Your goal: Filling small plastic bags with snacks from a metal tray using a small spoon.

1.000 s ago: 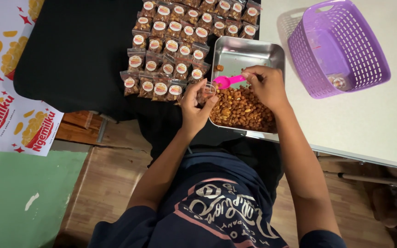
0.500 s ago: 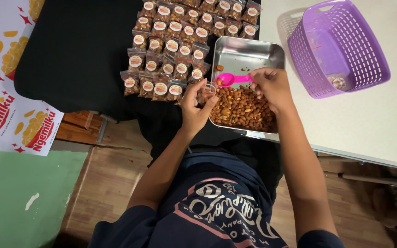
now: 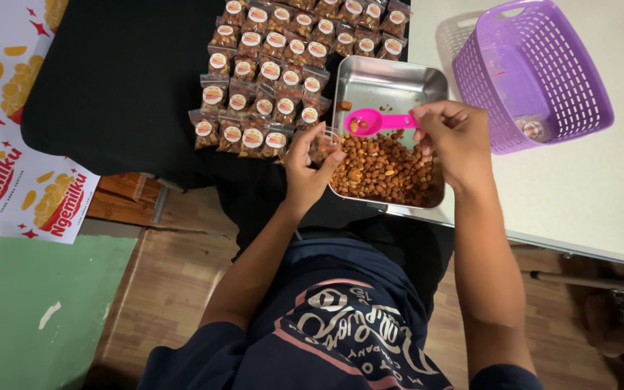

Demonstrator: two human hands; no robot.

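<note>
My right hand pinches the handle of a pink plastic spoon, held level over the steel tray; a few nuts lie in its bowl. My left hand holds a small clear plastic bag at the tray's left rim, just below the spoon's bowl. A heap of brown roasted nuts fills the near half of the tray; the far half is mostly bare metal.
Several rows of small filled, labelled snack bags lie on a black cloth left of the tray. A purple plastic basket stands on the white table at the right. A printed sheet lies at far left.
My right hand has drawn the pink spoon rightward and slightly up, away from the bag's mouth. My left hand and the bag have stayed in place.
</note>
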